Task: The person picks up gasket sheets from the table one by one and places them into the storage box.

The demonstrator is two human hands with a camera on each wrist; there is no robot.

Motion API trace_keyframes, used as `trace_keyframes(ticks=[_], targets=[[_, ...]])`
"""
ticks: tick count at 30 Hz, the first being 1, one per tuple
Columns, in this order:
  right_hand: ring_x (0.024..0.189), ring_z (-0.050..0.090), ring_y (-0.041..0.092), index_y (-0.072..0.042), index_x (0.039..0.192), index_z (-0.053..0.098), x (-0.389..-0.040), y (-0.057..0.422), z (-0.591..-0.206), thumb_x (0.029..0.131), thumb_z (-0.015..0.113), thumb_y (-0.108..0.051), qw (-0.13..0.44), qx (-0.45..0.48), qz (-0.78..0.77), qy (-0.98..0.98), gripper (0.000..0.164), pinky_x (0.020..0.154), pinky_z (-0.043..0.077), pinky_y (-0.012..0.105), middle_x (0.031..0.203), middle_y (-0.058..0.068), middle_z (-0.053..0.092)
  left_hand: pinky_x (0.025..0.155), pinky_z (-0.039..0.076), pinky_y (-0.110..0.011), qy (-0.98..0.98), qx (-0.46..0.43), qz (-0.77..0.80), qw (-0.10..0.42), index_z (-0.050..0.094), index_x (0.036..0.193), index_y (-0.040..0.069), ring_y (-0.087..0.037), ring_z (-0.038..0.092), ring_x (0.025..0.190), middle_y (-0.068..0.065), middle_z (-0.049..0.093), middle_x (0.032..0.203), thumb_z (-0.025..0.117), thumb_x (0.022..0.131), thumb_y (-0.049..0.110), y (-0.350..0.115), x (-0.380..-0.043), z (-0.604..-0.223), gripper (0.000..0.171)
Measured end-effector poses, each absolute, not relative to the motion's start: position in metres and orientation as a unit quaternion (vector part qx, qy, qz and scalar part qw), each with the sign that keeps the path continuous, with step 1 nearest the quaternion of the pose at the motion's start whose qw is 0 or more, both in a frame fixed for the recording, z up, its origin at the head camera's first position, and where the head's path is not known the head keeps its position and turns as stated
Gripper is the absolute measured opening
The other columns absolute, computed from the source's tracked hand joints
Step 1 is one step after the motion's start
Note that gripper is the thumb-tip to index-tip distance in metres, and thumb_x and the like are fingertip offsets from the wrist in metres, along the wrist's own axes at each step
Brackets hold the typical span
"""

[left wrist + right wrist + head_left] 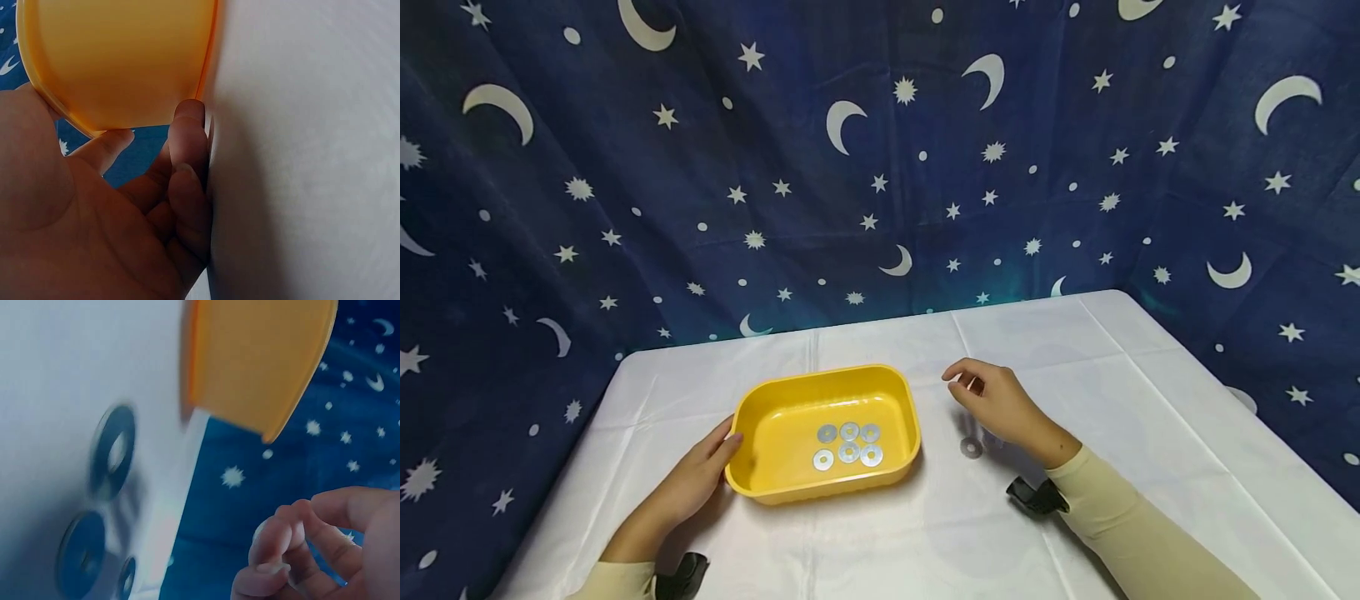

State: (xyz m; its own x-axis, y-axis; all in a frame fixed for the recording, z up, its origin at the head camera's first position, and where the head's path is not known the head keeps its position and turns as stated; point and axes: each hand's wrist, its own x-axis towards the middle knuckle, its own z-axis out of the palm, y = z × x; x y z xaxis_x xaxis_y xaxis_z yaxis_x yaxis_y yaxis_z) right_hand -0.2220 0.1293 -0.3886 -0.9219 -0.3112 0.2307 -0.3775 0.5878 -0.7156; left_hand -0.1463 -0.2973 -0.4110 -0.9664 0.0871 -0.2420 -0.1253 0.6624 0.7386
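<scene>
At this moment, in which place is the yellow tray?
In the head view, the yellow tray stands just left of centre on the white tablecloth, with the left hand holding its left end and six washers inside.

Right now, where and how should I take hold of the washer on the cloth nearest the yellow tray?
Probably by opposite outer edges of the washer, coming from above with the right grip: it's a thin disc, broad face up on the cloth.

Head view high, wrist views beside tray (781,442)
</scene>
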Motion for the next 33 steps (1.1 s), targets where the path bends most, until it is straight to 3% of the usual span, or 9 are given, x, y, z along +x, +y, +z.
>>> trace_keyframes(ticks=[7, 21, 33], targets=[[0.065, 0.054, 0.018, -0.008, 0.111, 0.07, -0.237, 0.142, -0.396, 0.096, 0.063, -0.015, 0.022, 0.158, 0.403, -0.901, 0.017, 0.053, 0.048, 0.026, 0.085, 0.005, 0.066, 0.12, 0.014, -0.065, 0.903, -0.011, 0.409, 0.128, 0.015, 0.162, 0.014, -0.043, 0.023, 0.151, -0.02, 0.025, 0.164, 0.032, 0.107, 0.05, -0.298, -0.145, -0.41, 0.068], [0.061, 0.053, 0.014, -0.004, 0.107, 0.069, -0.249, 0.161, -0.41, 0.093, 0.065, -0.01, -0.022, 0.151, 0.373, -0.915, 0.015, 0.053, 0.048, 0.027, 0.08, 0.006, 0.06, 0.121, 0.012, -0.065, 0.9, -0.009, 0.417, 0.126, 0.016, 0.162, 0.014, -0.044, 0.018, 0.153, -0.02, 0.022, 0.165, 0.032, 0.107, 0.049, -0.299, -0.144, -0.412, 0.067], [0.07, 0.05, 0.015, -0.008, 0.103, 0.066, -0.252, 0.17, -0.42, 0.093, 0.068, -0.015, -0.057, 0.163, 0.321, -0.931, 0.012, 0.066, 0.042, 0.03, 0.077, 0.003, 0.055, 0.121, 0.011, -0.066, 0.898, -0.009, 0.422, 0.125, 0.016, 0.162, 0.014, -0.044, 0.017, 0.153, -0.02, 0.022, 0.165, 0.033, 0.107, 0.049, -0.299, -0.147, -0.413, 0.066]])
